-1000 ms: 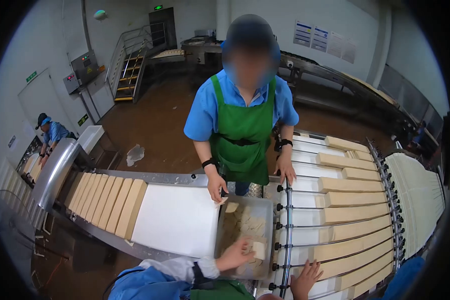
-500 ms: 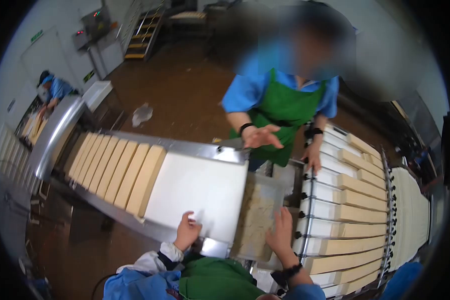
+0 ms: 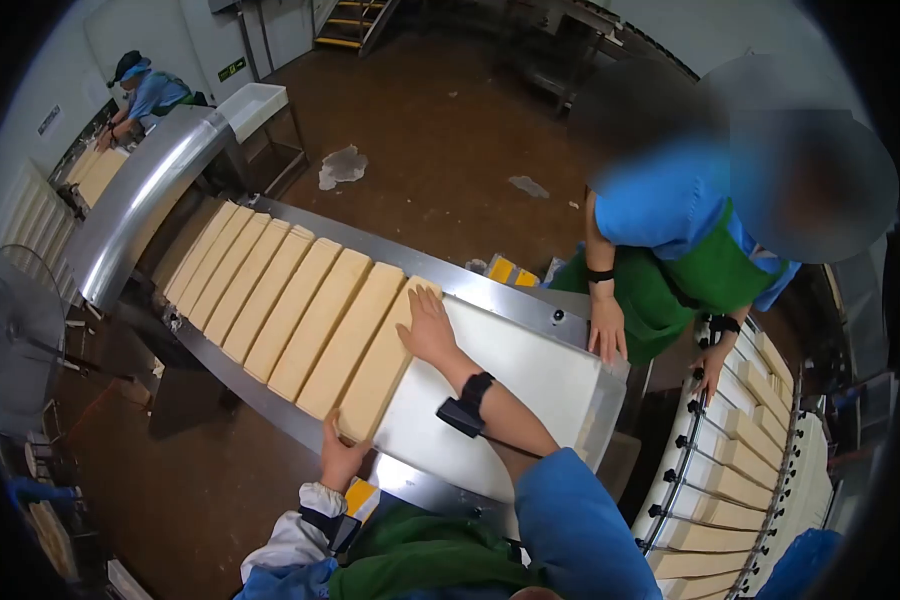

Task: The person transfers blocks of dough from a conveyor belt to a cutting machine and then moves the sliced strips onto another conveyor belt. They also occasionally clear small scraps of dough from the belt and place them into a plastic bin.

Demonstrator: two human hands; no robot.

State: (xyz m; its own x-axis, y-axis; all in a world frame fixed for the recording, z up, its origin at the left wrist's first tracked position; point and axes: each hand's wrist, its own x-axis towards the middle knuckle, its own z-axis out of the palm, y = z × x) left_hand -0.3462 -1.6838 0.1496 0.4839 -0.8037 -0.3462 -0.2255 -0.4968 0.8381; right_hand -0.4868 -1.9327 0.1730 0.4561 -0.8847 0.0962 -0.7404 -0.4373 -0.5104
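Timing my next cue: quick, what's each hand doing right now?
Left hand: open, cupped against the near end of a pale block.
Right hand: open, spread over the same block's far end.

Looks like a factory, maybe for food. Has a long white belt [image 3: 500, 370] with pale blocks [image 3: 325, 322] in a row, a shiny metal hood [image 3: 155, 200] over one end, and more blocks [image 3: 736, 487] off to the side. Also has workers [image 3: 158, 95] in green aprons [image 3: 715, 265], a brown floor [image 3: 440, 150] and steps [image 3: 353, 20] with yellow edges.
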